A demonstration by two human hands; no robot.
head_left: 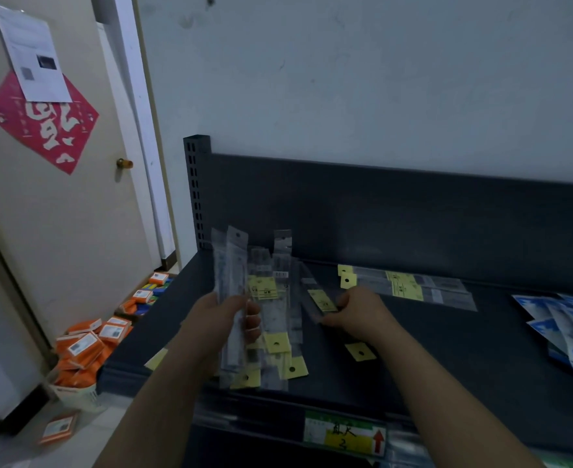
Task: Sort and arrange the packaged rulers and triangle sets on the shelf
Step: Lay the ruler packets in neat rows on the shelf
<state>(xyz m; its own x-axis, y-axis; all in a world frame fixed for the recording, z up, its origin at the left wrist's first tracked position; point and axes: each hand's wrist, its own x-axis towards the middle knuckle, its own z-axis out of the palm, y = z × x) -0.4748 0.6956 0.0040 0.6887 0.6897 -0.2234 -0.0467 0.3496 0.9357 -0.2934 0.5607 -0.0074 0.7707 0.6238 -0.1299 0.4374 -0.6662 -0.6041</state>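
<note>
My left hand grips a bundle of clear packaged rulers, held upright above the dark shelf. More packaged rulers with yellow header cards lie fanned out on the shelf under and beside that hand. My right hand pinches one packaged ruler with a yellow label that lies slanted on the shelf. A flat pile of ruler packs sits further back to the right. Blue-and-white triangle set packs lie at the shelf's right edge.
The shelf's back panel and slotted post stand against the wall. A price label is on the front rail. Orange boxes fill a bin and spill over the floor at left, by a door.
</note>
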